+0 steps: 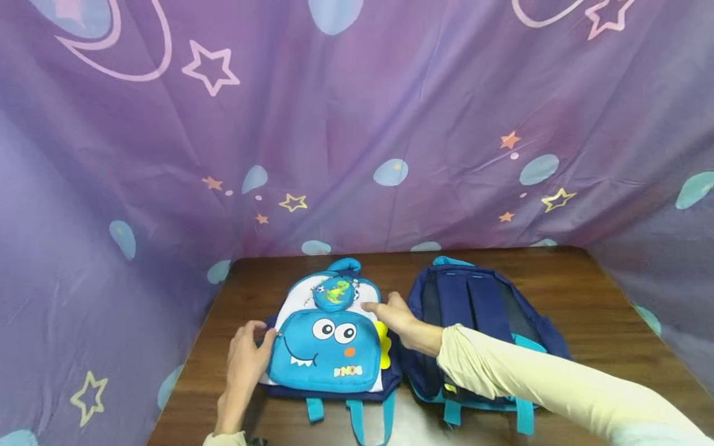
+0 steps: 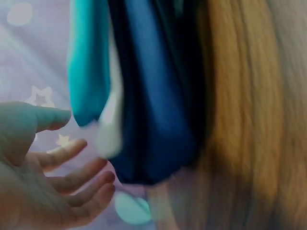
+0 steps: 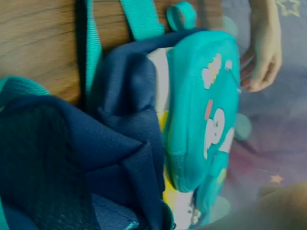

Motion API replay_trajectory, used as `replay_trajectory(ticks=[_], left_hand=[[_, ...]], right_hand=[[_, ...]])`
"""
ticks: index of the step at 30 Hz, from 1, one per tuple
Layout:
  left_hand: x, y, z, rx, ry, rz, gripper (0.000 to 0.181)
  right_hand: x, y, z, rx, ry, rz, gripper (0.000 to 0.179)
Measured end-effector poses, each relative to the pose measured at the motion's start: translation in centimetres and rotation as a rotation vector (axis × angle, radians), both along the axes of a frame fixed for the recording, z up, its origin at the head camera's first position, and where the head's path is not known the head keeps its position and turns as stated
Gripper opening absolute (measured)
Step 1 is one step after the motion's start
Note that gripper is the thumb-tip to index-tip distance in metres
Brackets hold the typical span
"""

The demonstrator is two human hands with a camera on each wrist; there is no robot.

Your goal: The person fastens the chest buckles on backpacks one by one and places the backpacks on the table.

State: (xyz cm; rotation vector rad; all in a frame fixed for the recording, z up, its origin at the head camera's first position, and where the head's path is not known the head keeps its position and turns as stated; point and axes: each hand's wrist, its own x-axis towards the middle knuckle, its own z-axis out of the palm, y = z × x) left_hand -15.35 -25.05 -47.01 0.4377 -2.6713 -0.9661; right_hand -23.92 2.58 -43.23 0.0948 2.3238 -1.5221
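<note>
A child's backpack lies front side up on the table, white and navy with a blue pocket bearing a cartoon face and yellow spikes along one side. My left hand is at its left edge; in the left wrist view the fingers are spread and loosely bent beside the blue pocket, gripping nothing. At the upper right side of the bag is my right hand, thumb reaching over the white panel and fingers extended. Only a blurred bit of that hand shows in the right wrist view, so its contact with the bag cannot be told.
A second navy backpack lies just to the right, its shoulder straps facing up, partly under my right forearm. Turquoise straps hang toward the front of the brown wooden table. A purple patterned curtain encloses the back and sides.
</note>
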Motion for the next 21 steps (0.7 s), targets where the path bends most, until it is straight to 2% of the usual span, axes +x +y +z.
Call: replay_trajectory(ticks=[2, 5, 8, 11, 17, 21], left_hand=[[0.2, -0.6, -0.4, 0.02, -0.067, 0.021, 0.047], [0.0, -1.3, -0.7, 0.062, -0.185, -0.002, 0.064], [-0.5, -1.7, -0.9, 0.112, -0.279, -0.038, 0.078], [-1.0, -2.0, -1.1, 0.169, -0.341, -0.043, 0.084], [-1.8, -1.9, -1.6, 0.395, -0.362, -0.042, 0.091], [-1.3, -1.8, -2.1, 0.518, -0.322, -0.035, 0.087]], right_hand=[[0.3, 0.3, -0.1, 0.019, -0.058, -0.004, 0.082], [0.9, 0.5, 0.0, 0.055, -0.135, 0.022, 0.09], [1.7, 0.7, -0.5, 0.087, -0.177, 0.035, 0.093], [2.3, 0.5, -1.3, 0.095, -0.18, 0.042, 0.091], [2.7, 0.6, -3.1, 0.062, -0.129, -0.033, 0.07], [3.0, 0.6, -3.8, 0.031, -0.129, -0.063, 0.079]])
